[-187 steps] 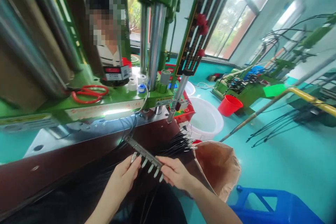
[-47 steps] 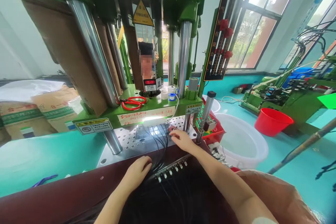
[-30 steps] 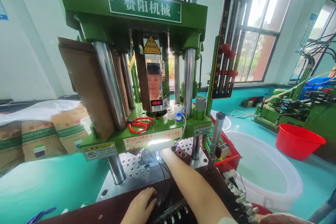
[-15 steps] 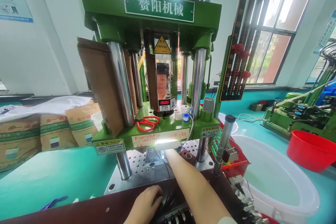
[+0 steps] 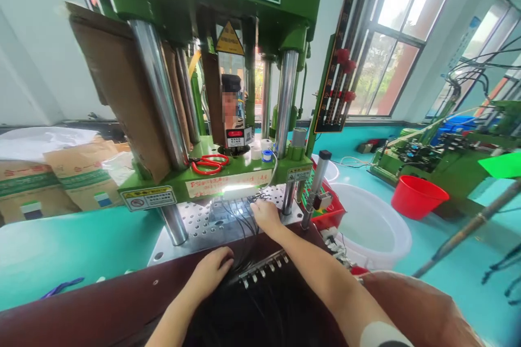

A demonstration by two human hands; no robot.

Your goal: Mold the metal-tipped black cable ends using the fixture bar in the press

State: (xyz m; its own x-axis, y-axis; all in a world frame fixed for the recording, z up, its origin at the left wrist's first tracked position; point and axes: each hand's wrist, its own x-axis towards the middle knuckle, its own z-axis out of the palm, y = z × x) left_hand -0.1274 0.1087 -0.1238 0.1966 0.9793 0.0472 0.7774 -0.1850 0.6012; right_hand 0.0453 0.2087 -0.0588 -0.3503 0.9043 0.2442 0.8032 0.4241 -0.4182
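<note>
- Under the green press (image 5: pixel 301 11), the right hand (image 5: pixel 265 216) is over by the shiny block (image 5: pixel 223 212) and black cables (image 5: pixel 245 223); can't tell if it's gripping anything.
- Near side, left hand (image 5: pixel 212 272) is loosely curled beside those cables, maybe to steady them; can't tell if it's pinching one.
- Metal strip (image 5: pixel 264 267) lies just right of it, plugs facing near, probably for easy reach.
- Surface: holed steel plate (image 5: pixel 195 226), then brown ledge (image 5: pixel 122 291).
- Room: teal floor (image 5: pixel 437 238), red bucket (image 5: pixel 419 198) off right.

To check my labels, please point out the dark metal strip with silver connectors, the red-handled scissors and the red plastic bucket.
Metal strip (image 5: pixel 262 264): head view, middle of its bar.
Scissors (image 5: pixel 210 162): head view, red handles.
Bucket (image 5: pixel 419 199): head view, outer wall.
</note>
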